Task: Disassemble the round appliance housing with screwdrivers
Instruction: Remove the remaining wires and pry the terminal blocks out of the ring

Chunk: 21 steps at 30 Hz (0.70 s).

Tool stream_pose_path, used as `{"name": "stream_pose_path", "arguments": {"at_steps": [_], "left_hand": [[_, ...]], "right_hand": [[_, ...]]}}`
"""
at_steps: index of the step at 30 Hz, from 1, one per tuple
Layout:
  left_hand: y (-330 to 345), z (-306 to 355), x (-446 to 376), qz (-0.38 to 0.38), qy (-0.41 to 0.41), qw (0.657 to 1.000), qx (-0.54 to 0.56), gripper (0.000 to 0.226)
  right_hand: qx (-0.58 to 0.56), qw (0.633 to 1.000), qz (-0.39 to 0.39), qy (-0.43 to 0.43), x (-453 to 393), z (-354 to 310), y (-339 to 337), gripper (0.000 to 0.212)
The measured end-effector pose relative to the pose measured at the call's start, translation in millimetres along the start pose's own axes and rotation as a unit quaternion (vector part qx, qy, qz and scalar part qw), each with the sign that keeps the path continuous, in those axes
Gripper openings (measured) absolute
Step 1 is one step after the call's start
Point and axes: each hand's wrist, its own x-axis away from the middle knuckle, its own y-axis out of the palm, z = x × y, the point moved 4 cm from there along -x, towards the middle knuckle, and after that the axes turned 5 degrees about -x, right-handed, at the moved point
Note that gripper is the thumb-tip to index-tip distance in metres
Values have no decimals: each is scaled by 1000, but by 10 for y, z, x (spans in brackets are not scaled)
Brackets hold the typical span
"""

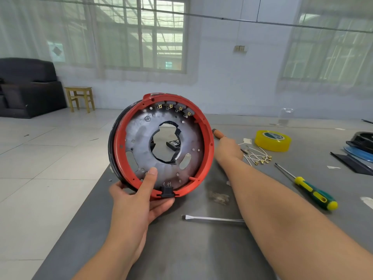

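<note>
My left hand [139,197] holds the round appliance housing [161,144] upright above the grey table, thumb pressed on its inner metal plate, fingers under the red rim. The housing has a red ring, a dark outer band, a grey plate with a torn central hole, and a black connector at the bottom. My right hand [229,148] reaches behind the housing's right side and grips a screwdriver with an orange-brown handle [218,134]; its shaft tip shows by the hand. A flat-blade screwdriver [212,218] lies partly under my right forearm. A green-yellow screwdriver [308,188] lies to the right.
A yellow tape roll [272,140] and loose white wires with brass terminals [258,156] lie behind my right hand. Black and blue parts [359,148] sit at the right edge. The table's left edge [80,209] runs diagonally above the tiled floor. A wooden stool [80,98] and dark sofa stand far left.
</note>
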Motion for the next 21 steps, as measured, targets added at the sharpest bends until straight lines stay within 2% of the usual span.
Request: {"name": "stream_pose_path", "arguments": {"at_steps": [2, 6, 10, 14, 17, 21], "left_hand": [[-4, -6, -8, 2, 2, 1000, 0, 54], [-6, -12, -16, 6, 1, 1000, -6, 56], [3, -9, -13, 0, -1, 1000, -5, 55], [8, -1, 1, -7, 1, 1000, -4, 57], [11, 1, 15, -14, 0, 1000, -2, 61], [16, -7, 6, -14, 2, 1000, -5, 58]], "right_hand": [[21, 1000, -6, -9, -11, -14, 30, 40], [-2, 998, -59, -28, -78, -26, -45, 55], [53, 992, -99, -63, -98, 14, -213, 46], [165, 959, -175, -150, 74, 131, -207, 46], [185, 932, -234, -206, 206, 142, -108, 59], [211, 924, -270, -168, 278, 189, 12, 70]]}}
